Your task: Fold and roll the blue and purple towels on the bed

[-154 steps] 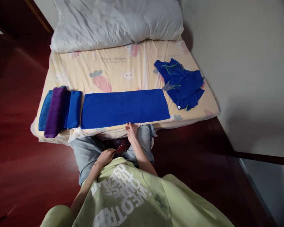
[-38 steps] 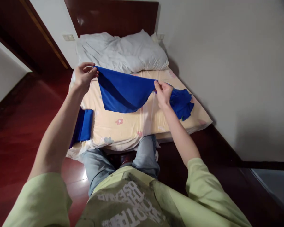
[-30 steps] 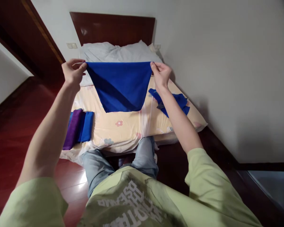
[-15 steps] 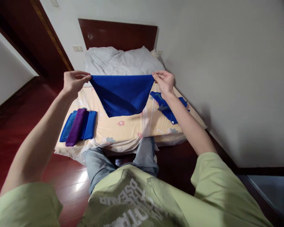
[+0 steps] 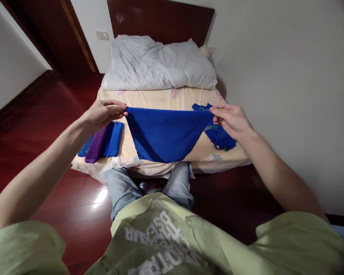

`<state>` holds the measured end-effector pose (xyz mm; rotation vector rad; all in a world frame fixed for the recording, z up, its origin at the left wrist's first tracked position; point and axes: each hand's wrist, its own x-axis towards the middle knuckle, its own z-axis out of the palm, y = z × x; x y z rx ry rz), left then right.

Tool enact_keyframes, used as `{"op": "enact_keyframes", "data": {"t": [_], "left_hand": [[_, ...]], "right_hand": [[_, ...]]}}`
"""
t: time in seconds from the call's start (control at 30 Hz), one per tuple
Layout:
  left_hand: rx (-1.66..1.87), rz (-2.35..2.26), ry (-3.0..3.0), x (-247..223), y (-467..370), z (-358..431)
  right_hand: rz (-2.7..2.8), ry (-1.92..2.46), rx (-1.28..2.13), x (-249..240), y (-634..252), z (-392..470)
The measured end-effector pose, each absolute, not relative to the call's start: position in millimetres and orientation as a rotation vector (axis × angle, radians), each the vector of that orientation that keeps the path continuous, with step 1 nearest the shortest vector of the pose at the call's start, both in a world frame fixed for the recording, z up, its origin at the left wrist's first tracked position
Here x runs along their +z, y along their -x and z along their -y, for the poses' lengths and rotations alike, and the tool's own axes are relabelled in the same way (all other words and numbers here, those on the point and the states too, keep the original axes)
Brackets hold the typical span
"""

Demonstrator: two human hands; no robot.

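A blue cloth (image 5: pixel 164 133) hangs stretched between my two hands over the bed, its top edge nearly level. My left hand (image 5: pixel 103 114) pinches the left upper corner, and my right hand (image 5: pixel 231 119) pinches the right one. The cloth's lower edge droops in a curve near the front of the mattress. Behind and below my left forearm lie folded cloths: a purple one (image 5: pixel 96 147) on top of blue ones (image 5: pixel 115 141). Partly hidden by my right hand, a crumpled heap of blue cloths (image 5: pixel 225 138) with green edging rests on the sheet.
The bed (image 5: pixel 149 97) has a pale sheet with flower prints. A bunched white quilt (image 5: pixel 163 65) lies by the dark wooden headboard (image 5: pixel 160 17). A white wall (image 5: pixel 289 76) runs along the right; dark red floor (image 5: pixel 60 103) and a door (image 5: pixel 63 34) are on the left.
Both hands have come lower in view with the blue cloth, still stretched between them. The view has shifted, and more of the white quilt shows above the cloth.
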<state>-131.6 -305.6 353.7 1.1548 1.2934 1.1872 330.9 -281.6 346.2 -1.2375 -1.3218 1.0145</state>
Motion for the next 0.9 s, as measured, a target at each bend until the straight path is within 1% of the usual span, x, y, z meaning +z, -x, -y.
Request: {"op": "enact_keyframes", "data": {"t": [0.13, 0.3, 0.37, 0.47, 0.57, 0.63, 0.67, 0.73, 0.83, 0.9], "left_hand": [[1.196, -1.31, -1.215, 330.3, 138.6, 277.0], [1.315, -1.286, -1.314, 300.3, 143.9, 218.6], [1.389, -1.29, -1.358, 300.8, 143.9, 194.1], [1.531, -1.283, -1.494, 314.5, 144.7, 169.1], [1.67, -1.3, -1.617, 321.4, 148.7, 167.7], [1.727, -1.361, -1.665, 307.1, 152.5, 181.2], [1.734, -1.406, -1.681, 292.0, 154.2, 191.9], [1.683, -1.506, -1.695, 245.7, 155.4, 219.4], [1.475, -1.651, -1.592, 149.8, 148.1, 269.0], [1.297, -1.786, -1.379, 85.9, 138.0, 301.6]], "right_hand": [[1.289, 1.278, 1.07, 332.3, -321.4, 250.1], [1.268, 1.3, 1.049, 310.1, -291.2, 196.9], [1.299, 1.227, 0.991, 305.8, -280.8, 176.8], [1.388, 1.049, 0.813, 305.4, -275.0, 157.0], [1.46, 0.937, 0.638, 300.0, -279.4, 156.1], [1.476, 0.925, 0.589, 283.0, -283.4, 166.2], [1.475, 0.938, 0.589, 268.5, -284.4, 174.1], [1.451, 0.995, 0.642, 226.7, -283.0, 195.2], [1.328, 1.158, 0.865, 141.9, -271.5, 237.2], [1.186, 1.346, 1.065, 84.2, -260.4, 268.3]]}}
